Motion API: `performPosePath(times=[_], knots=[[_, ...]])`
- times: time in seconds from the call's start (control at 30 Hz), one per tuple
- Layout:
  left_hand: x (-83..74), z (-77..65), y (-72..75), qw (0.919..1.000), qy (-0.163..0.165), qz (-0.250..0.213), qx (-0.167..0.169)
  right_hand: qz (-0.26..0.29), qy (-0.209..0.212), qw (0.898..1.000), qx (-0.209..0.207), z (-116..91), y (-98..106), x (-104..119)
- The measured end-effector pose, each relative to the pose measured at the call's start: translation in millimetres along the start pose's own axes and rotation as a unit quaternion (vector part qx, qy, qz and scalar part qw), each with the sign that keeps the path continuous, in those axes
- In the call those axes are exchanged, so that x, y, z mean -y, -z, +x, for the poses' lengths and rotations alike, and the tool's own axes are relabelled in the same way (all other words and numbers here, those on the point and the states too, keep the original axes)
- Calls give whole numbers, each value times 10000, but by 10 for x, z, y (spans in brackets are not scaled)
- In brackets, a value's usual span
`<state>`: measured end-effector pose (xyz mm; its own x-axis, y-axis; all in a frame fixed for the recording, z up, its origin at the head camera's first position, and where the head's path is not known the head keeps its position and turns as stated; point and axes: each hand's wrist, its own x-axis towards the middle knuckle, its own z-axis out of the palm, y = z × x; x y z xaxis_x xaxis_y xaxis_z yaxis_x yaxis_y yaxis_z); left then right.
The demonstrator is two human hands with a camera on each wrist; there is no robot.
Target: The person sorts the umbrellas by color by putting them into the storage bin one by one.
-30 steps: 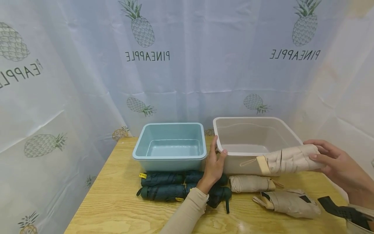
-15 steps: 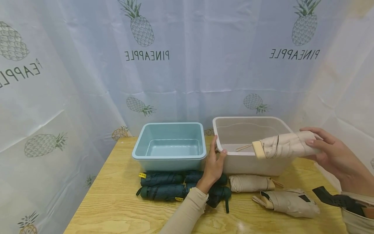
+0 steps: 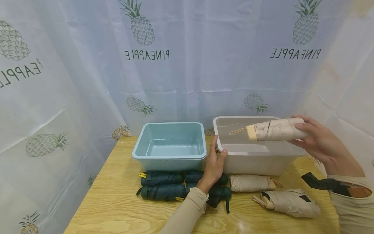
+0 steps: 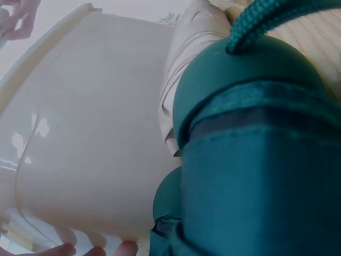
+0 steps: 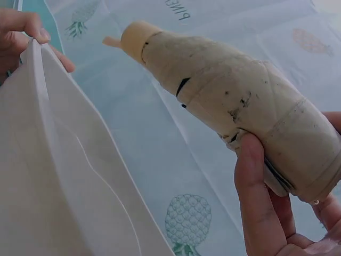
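Observation:
My right hand (image 3: pixel 317 139) holds a folded beige umbrella (image 3: pixel 277 130) over the off-white bin (image 3: pixel 251 153). Its pale handle and wrist loop point left, and dark smudges mark its fabric in the right wrist view. At the bin's front left corner my left hand (image 3: pixel 214 164) grips the rim, thumb in front and fingers along the side. Two more beige umbrellas, one rolled (image 3: pixel 251 183) and one looser (image 3: pixel 292 203), lie on the table before the bin. Several dark green umbrellas (image 3: pixel 163 192) lie beside them, partly hidden under my left forearm.
A light blue bin (image 3: pixel 169 164) stands left of the off-white one, with nothing in it. Both bins are on a wooden table (image 3: pixel 117 208). A pineapple-print curtain (image 3: pixel 193 71) hangs behind and along both sides.
My right hand has raised the beige umbrella and carried it left, from in front of the off-white bin to above its opening. The left hand has stayed on the corner.

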<state>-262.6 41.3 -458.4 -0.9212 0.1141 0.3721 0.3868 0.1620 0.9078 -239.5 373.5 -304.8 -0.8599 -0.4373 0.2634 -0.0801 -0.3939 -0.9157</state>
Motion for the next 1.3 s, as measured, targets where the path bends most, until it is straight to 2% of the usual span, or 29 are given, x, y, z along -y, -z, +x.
performPosePath(times=[0.03,0.13,0.33,0.6,0.73,1.0,1.3], knots=[[-2,-1,2,10000,2,4,-5,136,-46,9999,-32,35,-11,-2],[-2,-1,8,10000,-3,7,-11,75,-197,9991,-362,136,-59,-4],[8,6,15,10000,-86,11,-29,-518,-567,9910,-1099,320,-141,-10],[34,5,6,10000,-57,-2,-38,-690,-1059,9793,-1582,578,-225,-51],[41,2,5,10000,-23,-45,-14,-941,-1263,9710,-1800,704,-246,-70],[52,13,1,9999,-129,-85,-53,-1861,-1705,9464,-2016,908,-264,-109],[43,12,-3,9998,-148,-73,-66,-3081,-1829,9173,-1740,1019,-207,-245]])
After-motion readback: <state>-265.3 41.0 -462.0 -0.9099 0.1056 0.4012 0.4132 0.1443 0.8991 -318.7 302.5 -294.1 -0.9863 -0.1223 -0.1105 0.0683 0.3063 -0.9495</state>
